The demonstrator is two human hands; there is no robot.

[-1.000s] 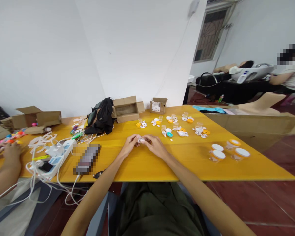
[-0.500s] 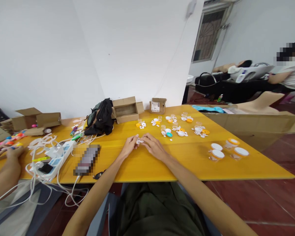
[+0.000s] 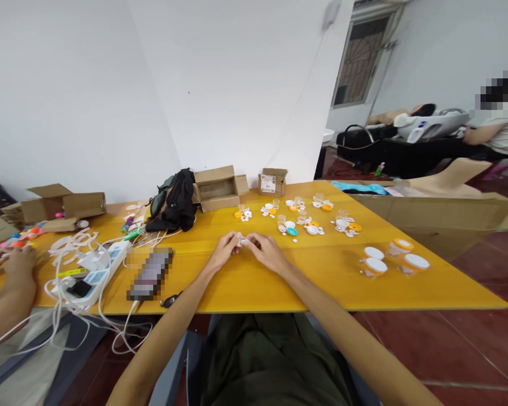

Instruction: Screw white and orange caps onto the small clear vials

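Over the middle of the yellow table [image 3: 245, 290], my left hand [image 3: 225, 249] is closed on a small white plastic part [image 3: 240, 241]. My right hand [image 3: 265, 252] pinches the same part from the other side, its fingertips close to the left ones. The part's exact shape is mostly hidden by the fingers. Beyond my hands lie several small groups of loose pieces: clear cups [image 3: 281, 220], white discs [image 3: 312, 229], orange rings [image 3: 354, 226] and a teal ring [image 3: 292, 232]. To the right stand several clear jars with white-and-orange lids [image 3: 415, 261].
At left are a phone [image 3: 151, 273], a power strip [image 3: 105, 273] with tangled white cables, and a black bag [image 3: 175, 200]. Cardboard boxes [image 3: 217, 189] line the wall. Another person's hands [image 3: 19, 262] work at the far left. A second person [image 3: 503, 127] sits at far right.
My right hand's fingers have curled in closer around the white part. My left hand has barely moved and still holds it. The groups of pieces lie as before.
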